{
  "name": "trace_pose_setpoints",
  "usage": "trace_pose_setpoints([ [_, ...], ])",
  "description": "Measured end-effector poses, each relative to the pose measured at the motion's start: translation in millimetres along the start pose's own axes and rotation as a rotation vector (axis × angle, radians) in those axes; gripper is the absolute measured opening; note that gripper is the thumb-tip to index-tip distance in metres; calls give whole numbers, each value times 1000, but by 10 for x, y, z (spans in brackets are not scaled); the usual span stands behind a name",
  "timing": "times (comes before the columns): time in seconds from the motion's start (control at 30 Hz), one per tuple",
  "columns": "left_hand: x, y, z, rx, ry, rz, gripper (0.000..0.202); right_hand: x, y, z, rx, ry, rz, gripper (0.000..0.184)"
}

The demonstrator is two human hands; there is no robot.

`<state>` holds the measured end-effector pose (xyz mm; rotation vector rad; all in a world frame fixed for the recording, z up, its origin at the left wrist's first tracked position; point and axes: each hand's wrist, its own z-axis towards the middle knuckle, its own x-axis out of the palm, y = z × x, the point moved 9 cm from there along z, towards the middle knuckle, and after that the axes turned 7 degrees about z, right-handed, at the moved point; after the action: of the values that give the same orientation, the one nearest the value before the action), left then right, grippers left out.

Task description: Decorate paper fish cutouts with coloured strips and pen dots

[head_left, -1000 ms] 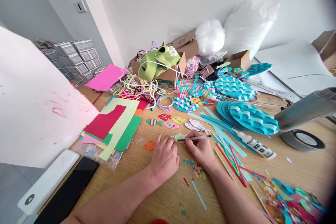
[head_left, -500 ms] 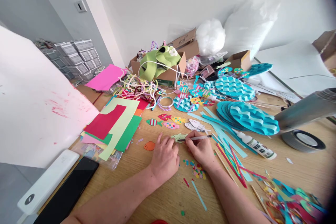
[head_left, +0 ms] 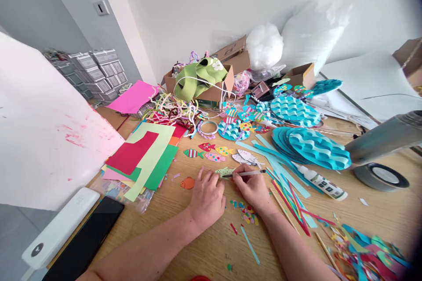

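A pale green paper fish with dark dots (head_left: 224, 172) lies flat on the wooden table between my hands. My left hand (head_left: 207, 195) rests palm down at the fish's left end, fingers lying on the table and slightly apart; its fingertips are partly hidden. In my right hand (head_left: 252, 186) a slim pen with a dark end (head_left: 253, 172) is pinched, its tip at the fish's right part. Just left of my left hand lies an orange paper fish (head_left: 187, 183). Beyond are a striped fish (head_left: 193, 153), a pink fish (head_left: 215, 157), a yellow fish (head_left: 224, 150) and uncoloured white fish (head_left: 245, 157).
Small paper dots (head_left: 249, 216) lie below my right hand. To the right are paper strips (head_left: 293, 202), a glue bottle (head_left: 325, 184), blue wavy discs (head_left: 318, 147), a tape roll (head_left: 381, 176) and scraps (head_left: 369, 250). Coloured sheets (head_left: 165, 167) and a phone (head_left: 85, 239) lie left.
Almost nothing differs. The pen and my right hand have shifted only very slightly at the green fish; my left hand stays put.
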<state>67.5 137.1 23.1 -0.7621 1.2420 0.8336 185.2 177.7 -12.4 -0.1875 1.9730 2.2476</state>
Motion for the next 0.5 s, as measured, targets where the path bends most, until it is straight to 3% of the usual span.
trace_pose_setpoints([
  [0.5,-1,-4,-9,-2,-6,-2,25,-12,18,4,-7,-7,-5,11],
])
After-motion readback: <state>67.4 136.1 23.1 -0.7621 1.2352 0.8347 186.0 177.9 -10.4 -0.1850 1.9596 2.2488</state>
